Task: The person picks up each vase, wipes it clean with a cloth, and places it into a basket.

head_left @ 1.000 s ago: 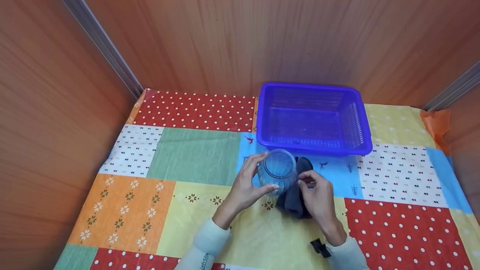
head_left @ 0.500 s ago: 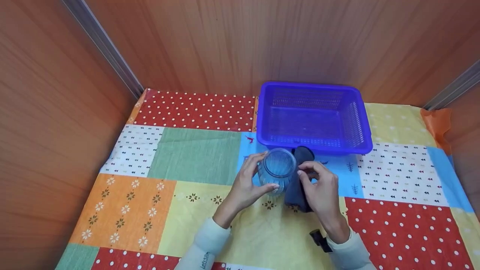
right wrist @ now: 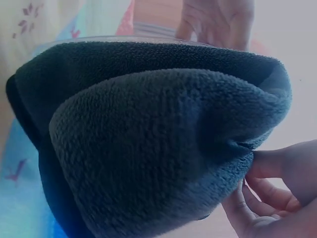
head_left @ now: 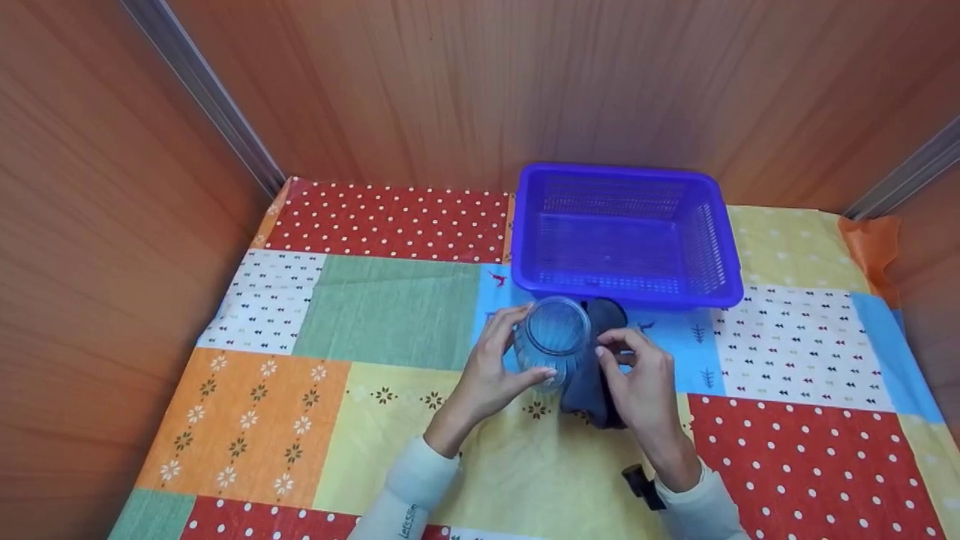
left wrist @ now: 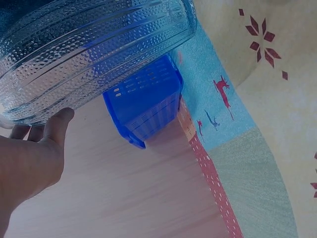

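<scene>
Dark cloth has slid along the side of the glass jar toward the purple basket since a second ago, and the right hand has gone a little with it; the jar and the left hand have hardly shifted.

From where I stand, the left fingers are curled round the jar's left side, thumb on the near face, its open mouth tilted up. The right thumb and fingers close narrowly, pinching one edge of the cloth, which lies folded against the jar's right side, just short of the basket's near rim.

What worries me is the glass. Only one hand grips it, from one side, so a firm push from the cloth could turn it or work it loose in those fingers. I can't tell whether its base rests on the patchwork tablecloth or is held just above; if it's raised, a slip would mean a drop.

The pinch looks small for so much fabric, too. Tugged hard, the edge could pull free, or the loose fold could bunch. And with the basket so near, a longer push could knock knuckles or glass against its rim.
</scene>
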{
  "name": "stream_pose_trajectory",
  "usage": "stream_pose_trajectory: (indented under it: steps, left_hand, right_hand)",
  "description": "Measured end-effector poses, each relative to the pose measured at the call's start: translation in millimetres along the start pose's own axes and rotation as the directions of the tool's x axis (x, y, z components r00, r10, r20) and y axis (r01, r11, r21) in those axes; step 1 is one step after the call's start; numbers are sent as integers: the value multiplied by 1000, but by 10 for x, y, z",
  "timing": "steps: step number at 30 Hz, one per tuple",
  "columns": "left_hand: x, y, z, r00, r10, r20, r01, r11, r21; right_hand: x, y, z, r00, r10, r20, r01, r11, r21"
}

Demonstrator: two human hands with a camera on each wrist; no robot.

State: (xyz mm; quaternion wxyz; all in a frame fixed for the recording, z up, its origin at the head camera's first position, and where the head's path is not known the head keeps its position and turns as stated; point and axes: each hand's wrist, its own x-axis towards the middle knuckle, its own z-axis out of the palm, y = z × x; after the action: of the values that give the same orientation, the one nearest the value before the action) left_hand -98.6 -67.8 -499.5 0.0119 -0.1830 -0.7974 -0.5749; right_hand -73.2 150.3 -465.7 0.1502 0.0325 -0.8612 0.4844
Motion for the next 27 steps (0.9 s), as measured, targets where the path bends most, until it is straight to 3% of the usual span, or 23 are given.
stream_pose_trajectory:
  steps: [7, 27]
  left_hand:
    - [-5, 15, -6, 1000, -4, 2, 4, 1000, -10]
    - [-15, 4, 1, 1000, -17, 7, 17, 1000, -8]
  right_hand:
    - [-68, 239, 106, 1000, 21, 4, -21, 1000, 2]
    - [-148, 745, 479, 987, 91, 136, -79, 993, -93]
